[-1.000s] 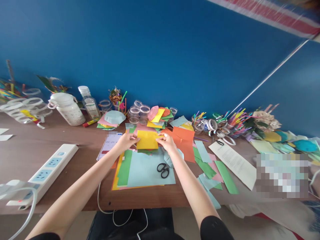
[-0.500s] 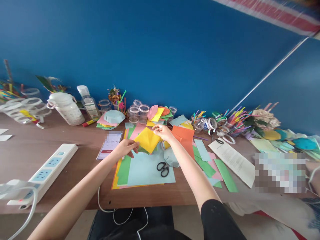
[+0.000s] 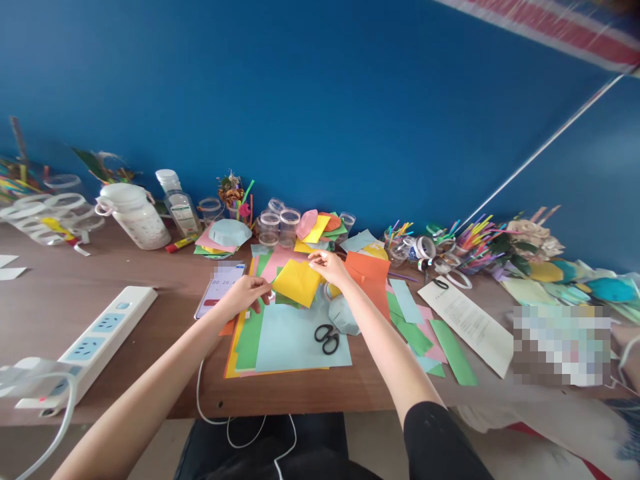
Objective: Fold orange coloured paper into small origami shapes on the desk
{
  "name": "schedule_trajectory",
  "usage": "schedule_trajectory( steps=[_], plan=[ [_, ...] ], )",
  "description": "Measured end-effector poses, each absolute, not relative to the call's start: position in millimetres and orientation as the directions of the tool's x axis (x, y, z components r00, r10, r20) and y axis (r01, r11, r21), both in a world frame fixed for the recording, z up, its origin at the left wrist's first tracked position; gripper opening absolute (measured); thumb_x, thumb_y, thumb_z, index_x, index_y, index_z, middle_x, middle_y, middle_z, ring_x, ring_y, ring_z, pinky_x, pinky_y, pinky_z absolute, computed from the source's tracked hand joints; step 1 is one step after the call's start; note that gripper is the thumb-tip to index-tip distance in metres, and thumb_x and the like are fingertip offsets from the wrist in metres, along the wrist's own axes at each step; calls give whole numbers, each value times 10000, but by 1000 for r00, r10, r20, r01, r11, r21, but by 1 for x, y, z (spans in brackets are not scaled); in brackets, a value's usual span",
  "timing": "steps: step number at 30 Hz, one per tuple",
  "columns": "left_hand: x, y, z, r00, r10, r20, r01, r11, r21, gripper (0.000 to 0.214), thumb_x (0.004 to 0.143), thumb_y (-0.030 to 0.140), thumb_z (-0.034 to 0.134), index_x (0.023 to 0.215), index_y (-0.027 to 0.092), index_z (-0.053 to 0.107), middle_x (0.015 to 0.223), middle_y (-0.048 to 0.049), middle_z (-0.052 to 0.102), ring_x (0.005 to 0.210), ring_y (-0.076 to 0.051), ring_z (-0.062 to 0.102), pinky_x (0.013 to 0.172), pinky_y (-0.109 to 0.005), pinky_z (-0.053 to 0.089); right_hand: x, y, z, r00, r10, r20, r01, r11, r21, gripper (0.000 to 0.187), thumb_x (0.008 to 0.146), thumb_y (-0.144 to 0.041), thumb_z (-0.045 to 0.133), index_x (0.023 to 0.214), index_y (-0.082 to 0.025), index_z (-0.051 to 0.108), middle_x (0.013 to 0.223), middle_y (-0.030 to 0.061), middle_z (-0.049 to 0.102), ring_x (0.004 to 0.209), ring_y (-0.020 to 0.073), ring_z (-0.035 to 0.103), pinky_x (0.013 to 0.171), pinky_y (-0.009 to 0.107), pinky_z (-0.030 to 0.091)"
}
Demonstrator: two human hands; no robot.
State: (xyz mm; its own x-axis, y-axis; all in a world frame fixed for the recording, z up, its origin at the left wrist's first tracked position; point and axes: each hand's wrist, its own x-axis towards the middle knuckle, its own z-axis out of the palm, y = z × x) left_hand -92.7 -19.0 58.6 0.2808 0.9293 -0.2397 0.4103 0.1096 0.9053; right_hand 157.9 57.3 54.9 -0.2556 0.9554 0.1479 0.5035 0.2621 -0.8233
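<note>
A folded yellow paper (image 3: 299,283) is held up over the middle of the table. My right hand (image 3: 328,267) is closed in a pinch on its upper right corner. Just off the paper's left corner, my left hand (image 3: 251,293) has its fingers bent and apart; I cannot tell whether a fingertip touches the paper. Below lies a stack of coloured sheets, topped by a light blue sheet (image 3: 287,340). Black-handled scissors (image 3: 327,339) rest on that sheet. Beside my right forearm sits a folded light blue paper piece (image 3: 343,316), and a tape roll is partly hidden behind the forearm.
A phone (image 3: 218,290) and a white power strip (image 3: 95,340) lie to the left. Clear cups (image 3: 279,228) and folded papers (image 3: 320,227) line the back. Orange paper (image 3: 369,277), green strips (image 3: 453,350) and a printed sheet (image 3: 467,327) lie to the right.
My left hand has drawn slightly left, away from the yellow paper's left corner. The paper has tilted a little, and my right hand still pinches it.
</note>
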Motion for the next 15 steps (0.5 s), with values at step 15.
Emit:
schedule_trajectory(
  steps=[15],
  plan=[
    [-67, -40, 73, 291, 796, 530, 794, -510, 330, 185, 885, 254, 424, 878, 189, 597, 871, -50, 627, 812, -191, 589, 723, -290, 446, 250, -50, 52, 17, 962, 273, 614, 206, -762, 258, 796, -415, 594, 948, -212, 639, 933, 65, 708, 857, 207, 676, 807, 350, 533]
  ],
)
